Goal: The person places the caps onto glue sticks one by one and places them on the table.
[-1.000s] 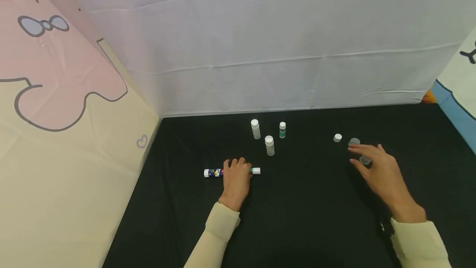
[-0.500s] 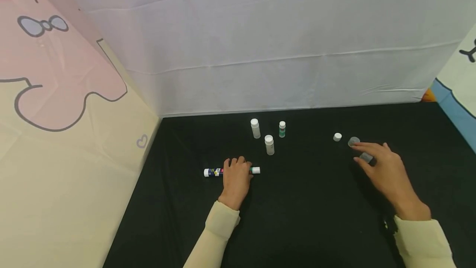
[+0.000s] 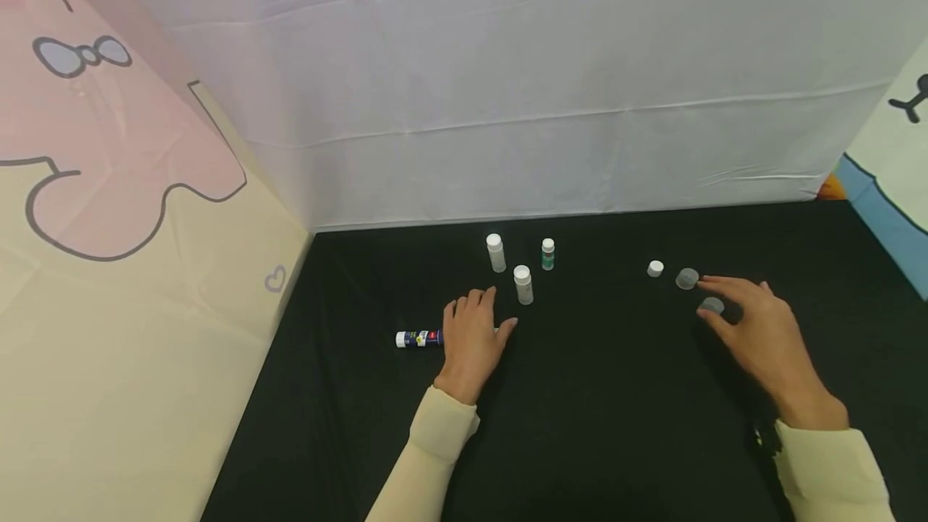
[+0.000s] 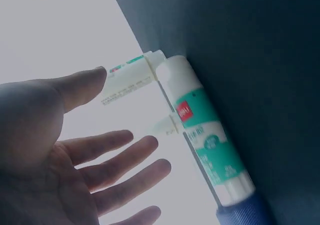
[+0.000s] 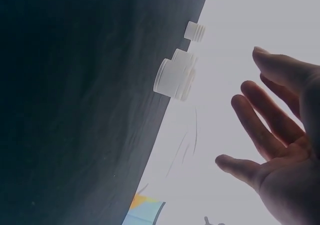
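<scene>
My left hand point(image 3: 470, 345), fingers spread, hovers over a glue stick that lies on its side. In the left wrist view, the glue stick point(image 4: 207, 135) has a white cap and green label. A dark blue ribbed end point(image 4: 245, 212) meets its lower end. The dark blue glue stick point(image 3: 420, 338) shows left of the hand in the head view. My right hand point(image 3: 757, 337), fingers apart and holding nothing, is beside two translucent round caps point(image 3: 687, 279); the nearer translucent cap point(image 3: 713, 306) sits between thumb and fingers. A small white cap point(image 3: 656, 268) stands farther left.
Two whitish tubes point(image 3: 524, 285) with white caps stand upright beyond my left hand. A smaller green-labelled bottle point(image 3: 548, 254) stands to their right. The black tabletop point(image 3: 594, 409) ends at a pale cloth wall point(image 3: 507, 103).
My left hand has let go of the glue stick, spread its fingers and moved slightly right and up. The right hand has drawn back a little to the right, away from the caps.
</scene>
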`<state>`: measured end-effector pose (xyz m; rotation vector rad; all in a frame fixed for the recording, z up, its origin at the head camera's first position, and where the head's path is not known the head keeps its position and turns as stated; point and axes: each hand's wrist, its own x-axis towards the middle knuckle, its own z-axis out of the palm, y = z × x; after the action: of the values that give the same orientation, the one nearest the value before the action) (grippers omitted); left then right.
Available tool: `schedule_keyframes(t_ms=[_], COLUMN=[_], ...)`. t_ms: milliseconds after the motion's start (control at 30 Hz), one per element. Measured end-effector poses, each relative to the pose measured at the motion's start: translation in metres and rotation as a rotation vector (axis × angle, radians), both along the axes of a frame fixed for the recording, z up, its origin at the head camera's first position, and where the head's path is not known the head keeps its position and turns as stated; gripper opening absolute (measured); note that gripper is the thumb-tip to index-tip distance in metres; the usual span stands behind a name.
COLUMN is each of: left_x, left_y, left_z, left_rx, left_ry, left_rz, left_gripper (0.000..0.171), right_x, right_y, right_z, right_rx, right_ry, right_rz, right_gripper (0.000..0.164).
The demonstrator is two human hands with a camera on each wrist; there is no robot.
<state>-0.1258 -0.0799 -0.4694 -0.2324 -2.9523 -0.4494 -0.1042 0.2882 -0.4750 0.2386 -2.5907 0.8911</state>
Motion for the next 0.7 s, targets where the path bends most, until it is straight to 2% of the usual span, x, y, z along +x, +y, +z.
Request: schedule_keyframes(t_ms=[433,700], left_x=[-0.018,-0.028], left_y=[0.022,0.033], left_z=[0.003,0.002], left_rx=[0.121,0.13], left_ry=[-0.007,0.001], left_rz=[0.059,0.07], left_gripper=[0.06,0.057], right_x=[-0.004,-0.008], right_y=[0.004,0.005], right_z=[-0.002,-0.002], right_rx=[0.049,0.071], right_ry=[-0.173,-0.233], right_rz=[-0.016,0.002], right_gripper=[0.049,0.05])
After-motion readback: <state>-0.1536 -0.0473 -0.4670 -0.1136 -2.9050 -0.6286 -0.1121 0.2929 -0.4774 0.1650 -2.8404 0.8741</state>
